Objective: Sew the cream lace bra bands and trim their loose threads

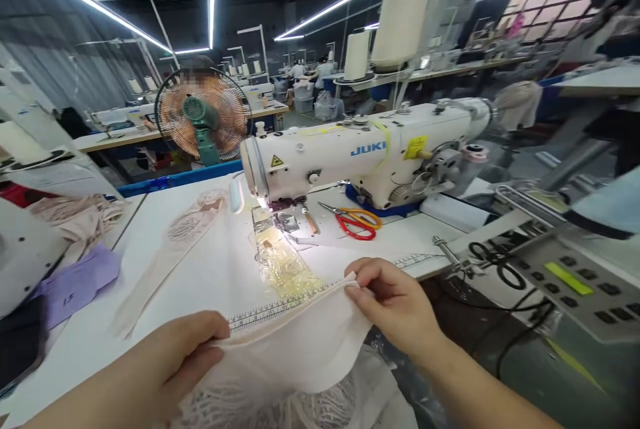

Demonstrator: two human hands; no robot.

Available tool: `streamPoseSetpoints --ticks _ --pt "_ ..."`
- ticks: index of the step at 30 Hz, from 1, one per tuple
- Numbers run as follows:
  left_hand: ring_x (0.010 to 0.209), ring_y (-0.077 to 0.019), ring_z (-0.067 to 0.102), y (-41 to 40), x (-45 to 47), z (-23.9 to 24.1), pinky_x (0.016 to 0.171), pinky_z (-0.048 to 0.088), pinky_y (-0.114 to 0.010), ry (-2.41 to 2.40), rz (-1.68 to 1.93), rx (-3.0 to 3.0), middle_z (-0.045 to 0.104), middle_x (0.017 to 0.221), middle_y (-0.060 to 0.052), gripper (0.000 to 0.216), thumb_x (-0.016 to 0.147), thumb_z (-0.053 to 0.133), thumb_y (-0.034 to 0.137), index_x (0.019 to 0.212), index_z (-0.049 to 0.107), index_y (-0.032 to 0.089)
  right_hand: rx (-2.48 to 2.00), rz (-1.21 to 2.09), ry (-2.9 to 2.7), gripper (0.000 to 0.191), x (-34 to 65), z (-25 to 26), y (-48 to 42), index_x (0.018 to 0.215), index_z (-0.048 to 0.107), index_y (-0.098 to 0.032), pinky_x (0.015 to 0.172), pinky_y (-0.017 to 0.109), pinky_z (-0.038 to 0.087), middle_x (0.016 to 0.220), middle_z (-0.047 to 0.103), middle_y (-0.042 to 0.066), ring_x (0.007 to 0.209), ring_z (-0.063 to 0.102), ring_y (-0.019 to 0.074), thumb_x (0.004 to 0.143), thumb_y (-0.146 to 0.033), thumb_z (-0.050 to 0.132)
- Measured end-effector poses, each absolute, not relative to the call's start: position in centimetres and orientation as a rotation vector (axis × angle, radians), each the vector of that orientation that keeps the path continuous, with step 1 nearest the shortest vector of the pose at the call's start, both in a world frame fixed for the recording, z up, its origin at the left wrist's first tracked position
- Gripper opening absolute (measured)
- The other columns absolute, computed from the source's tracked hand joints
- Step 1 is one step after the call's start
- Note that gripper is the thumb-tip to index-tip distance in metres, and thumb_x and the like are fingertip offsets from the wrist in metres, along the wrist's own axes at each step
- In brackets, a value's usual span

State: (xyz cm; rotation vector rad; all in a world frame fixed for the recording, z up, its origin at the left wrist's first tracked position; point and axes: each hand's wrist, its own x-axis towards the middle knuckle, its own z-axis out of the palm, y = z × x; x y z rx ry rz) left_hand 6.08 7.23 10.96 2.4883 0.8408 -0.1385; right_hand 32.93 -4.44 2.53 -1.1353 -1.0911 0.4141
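Observation:
Between my two hands a pale fabric piece (300,356) is stretched along the table's front edge, its lace part hanging low toward me. My left hand (185,356) pinches one end of the folded upper edge between thumb and fingers. At the other end, my right hand (390,302) pinches the corner, a little higher. Just behind the fabric edge runs a measuring tape (275,309) on the table. Beyond it stands a white sewing machine (320,156), its lamp lit over the needle area. Red-and-orange-handled scissors (355,222) lie under the machine arm.
A pale lace strip (185,242) lies on the table at left, near a purple paper (83,282) and a dark phone (23,342). A fan (203,112) stands behind. Thread cones (405,12) rise above the machine; a control panel (575,276) is at right. People sit far back.

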Motion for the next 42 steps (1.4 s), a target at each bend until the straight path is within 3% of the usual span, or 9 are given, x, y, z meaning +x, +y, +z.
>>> streamPoseSetpoints --ticks 6,12,14,17,22,25,28,33,42 --pt "0.063 -0.0136 0.059 7.8 6.2 10.3 0.058 0.045 -0.019 0.783 -0.050 2.491 0.063 0.068 0.002 0.027 0.088 0.040 0.033 0.078 0.063 0.022 -1.202 0.580 -1.087 0.025 33.3 2.4 -4.6 0.094 0.061 -0.022 0.058 0.025 0.050 0.073 0.061 0.001 0.066 0.059 0.0140 0.072 -0.030 0.070" --pt "0.066 -0.0160 0.060 11.7 5.9 13.7 0.057 0.043 -0.024 0.713 0.056 3.069 0.063 0.077 -0.001 0.032 0.093 0.034 0.032 0.083 0.063 0.022 -1.268 0.501 -1.390 0.016 34.3 3.3 0.0 0.073 0.067 -0.018 0.054 0.027 0.049 0.067 0.065 0.003 0.062 0.060 0.0158 0.076 -0.034 0.064" --pt "0.063 -0.0179 0.059 13.0 5.8 14.2 0.052 0.039 -0.026 0.777 0.276 3.375 0.064 0.081 -0.004 0.029 0.092 0.037 0.030 0.082 0.064 0.021 -1.285 0.440 -1.380 0.016 34.6 3.5 2.2 0.078 0.067 -0.018 0.054 0.028 0.048 0.074 0.066 0.004 0.062 0.059 0.0159 0.076 -0.033 0.062" --pt "0.073 -0.0201 0.059 13.6 6.0 11.8 0.058 0.040 -0.029 0.717 0.500 3.535 0.065 0.085 -0.006 0.023 0.091 0.041 0.019 0.089 0.064 0.021 -1.306 0.394 -1.414 0.018 35.0 2.7 4.0 0.086 0.065 -0.019 0.056 0.031 0.050 0.096 0.067 0.008 0.062 0.061 0.0155 0.079 -0.034 0.057" --pt "0.073 -0.0207 0.057 12.6 6.6 2.0 0.060 0.045 -0.030 0.647 0.502 3.211 0.064 0.079 -0.008 0.017 0.086 0.045 0.013 0.082 0.061 0.017 -1.371 0.409 -1.668 0.009 36.2 -1.3 1.8 0.076 0.066 -0.022 0.069 0.037 0.053 0.087 0.072 0.006 0.080 0.067 0.0239 0.076 -0.022 0.057" --pt "0.078 -0.0206 0.058 12.1 6.7 -1.2 0.065 0.047 -0.031 0.779 0.511 3.065 0.065 0.083 -0.008 0.014 0.084 0.045 0.012 0.086 0.058 0.015 -1.427 0.348 -1.798 0.013 36.7 -3.0 0.4 0.088 0.066 -0.022 0.073 0.039 0.054 0.100 0.070 0.009 0.088 0.066 0.0258 0.078 -0.024 0.059" --pt "0.074 -0.0193 0.057 12.0 6.9 -1.2 0.065 0.047 -0.030 0.900 0.492 2.923 0.062 0.078 -0.005 0.011 0.075 0.049 0.008 0.081 0.054 0.016 -1.437 0.202 -1.926 0.015 36.7 -3.6 0.2 0.095 0.063 -0.022 0.077 0.038 0.054 0.101 0.068 0.010 0.089 0.065 0.0240 0.083 -0.026 0.056" --pt "0.064 -0.0183 0.053 11.9 7.5 -0.4 0.057 0.044 -0.030 1.030 0.469 2.764 0.056 0.068 -0.002 0.015 0.065 0.049 0.004 0.069 0.048 0.019 -1.459 0.189 -1.935 0.008 36.4 -3.3 0.6 0.081 0.059 -0.022 0.064 0.031 0.053 0.094 0.065 0.008 0.079 0.063 0.0193 0.085 -0.023 0.052" --pt "0.084 -0.0181 0.059 11.9 6.8 0.2 0.076 0.049 -0.031 0.714 0.409 2.675 0.065 0.085 -0.004 0.004 0.079 0.059 0.014 0.079 0.061 0.017 -1.484 0.402 -2.046 0.016 38.1 -2.5 0.0 0.072 0.057 -0.024 0.066 0.031 0.051 0.097 0.064 0.007 0.085 0.062 0.0209 0.085 -0.031 0.051"
